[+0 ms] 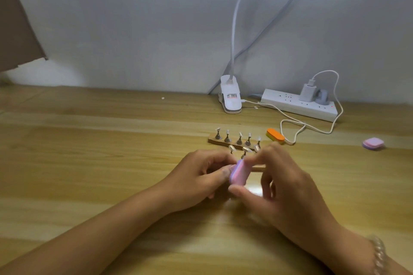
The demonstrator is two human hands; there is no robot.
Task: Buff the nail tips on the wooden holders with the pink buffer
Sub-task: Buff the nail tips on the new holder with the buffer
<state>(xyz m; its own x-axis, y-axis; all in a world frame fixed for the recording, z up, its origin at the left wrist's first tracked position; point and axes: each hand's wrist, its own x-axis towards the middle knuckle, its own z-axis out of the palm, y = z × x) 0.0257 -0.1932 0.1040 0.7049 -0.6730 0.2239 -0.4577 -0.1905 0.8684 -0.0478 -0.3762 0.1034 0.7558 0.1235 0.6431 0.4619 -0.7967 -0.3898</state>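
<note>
- The pink buffer (239, 173) is being held just above the counter (100, 140), tilted on its edge between the two hands, probably so that a flat face can rub against a small nail tip.
- The right hand (281, 183) is pinching the buffer, with the thumb under it and a finger over its top, a grip suited to short strokes.
- The left hand (201, 177) is curling its fingers, its thumb touching the buffer's left edge. Whether it is gripping a nail tip behind the buffer is hidden, so I cannot tell.
- The near wooden holder (258, 167) is lying just behind the hands, mostly hidden, with a few nail tips (231, 147) standing up above the fingers within easy reach.
- The far wooden holder (212, 140) is sitting just beyond it, carrying five more tips on upright metal stands.
- An orange buffer (275, 135) is lying beside the far holder, and a second pink block (373, 143) is resting well apart to the right.
- A clip lamp base (230, 98) and a white power strip (299, 105) are sitting at the back by the wall.
</note>
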